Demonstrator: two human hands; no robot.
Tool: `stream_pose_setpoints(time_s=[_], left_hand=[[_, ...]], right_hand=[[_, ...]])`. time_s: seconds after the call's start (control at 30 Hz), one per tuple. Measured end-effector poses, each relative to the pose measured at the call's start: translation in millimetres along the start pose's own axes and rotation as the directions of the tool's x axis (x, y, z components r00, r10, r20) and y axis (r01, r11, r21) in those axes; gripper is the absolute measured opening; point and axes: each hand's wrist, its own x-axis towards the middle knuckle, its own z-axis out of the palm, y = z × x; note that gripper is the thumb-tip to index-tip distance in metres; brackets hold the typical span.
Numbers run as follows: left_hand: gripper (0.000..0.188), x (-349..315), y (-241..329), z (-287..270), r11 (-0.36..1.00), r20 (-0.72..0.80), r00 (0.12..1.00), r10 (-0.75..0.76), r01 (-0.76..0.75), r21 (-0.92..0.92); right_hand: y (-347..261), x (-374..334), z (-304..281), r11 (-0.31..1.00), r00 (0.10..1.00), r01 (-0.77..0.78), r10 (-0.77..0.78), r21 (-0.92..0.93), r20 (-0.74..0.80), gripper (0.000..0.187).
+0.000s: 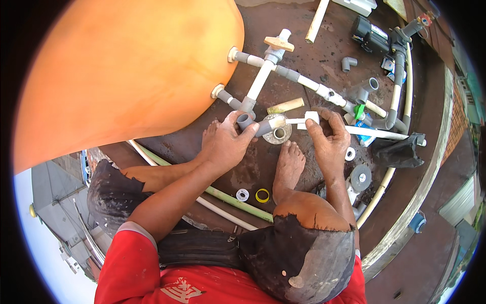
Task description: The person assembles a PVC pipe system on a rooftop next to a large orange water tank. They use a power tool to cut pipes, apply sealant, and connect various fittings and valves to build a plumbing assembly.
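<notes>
Cloth of a red shirt (223,286) is seen nearest, crossed by a black waist bag (200,248), with torn dark trousers (324,258) stretched over the bent knees. Just beyond, a grey elbow fitting (264,127) with a pale end is gripped by the left hand (228,139), thumb and fingers closed around it. By the right hand (329,142) a small white block (312,118) is pinched between thumb and fingertips; a thin white stem (293,121) is directed from it at the fitting's pale end, though contact cannot be told.

Below, a red-brown surface (316,66), marked by dark stains and worn patches, is stood on by two bare feet. A round, open-centred object (278,141) is set between them, beneath the fitting. A white-centred roll (242,195) and a yellow ring (262,195) are placed near the right foot (289,167), with a pale green pipe (243,206) laid alongside. On the right, a tool with a grey disc (361,177) is seen.

Farther out, the left side is filled by a large orange tank (142,66), to which jointed grey and white pipework is connected. A loose grey elbow (348,63) is left near a black pump (372,34). The surface is bounded on the right by a pale, weathered ledge (410,223); past it a brown roof (430,243) is seen, and grey roofs (55,202) are spread out at lower left.
</notes>
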Motion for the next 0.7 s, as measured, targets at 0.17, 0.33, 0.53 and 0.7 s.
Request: stream_pose_setpoints(time_s=[0.17, 0.33, 0.53, 0.7], left_hand=[[0.037, -2, 5, -8, 0.973, -0.010, 0.982, 0.190, -0.187, 0.137], [0.031, -1, 11, -13, 0.955, 0.072, 0.956, 0.286, -0.290, 0.058], [0.032, 0, 14, -9, 0.945, 0.037, 0.945, 0.326, -0.325, -0.032], [0.034, 6, -8, -4, 0.967, -0.069, 0.966, 0.251, -0.253, -0.036]], right_hand=[[2, 22, -1, 0.996, 0.996, -0.052, 0.056, -0.066, 0.062, 0.031], [23, 35, -8, 0.944, 0.941, -0.324, 0.315, 0.057, 0.126, 0.028], [61, 30, -12, 0.751, 0.838, -0.545, 0.494, 0.373, 0.232, 0.021], [64, 4, -13, 0.693, 0.846, -0.468, 0.530, 0.548, 0.052, 0.023]])
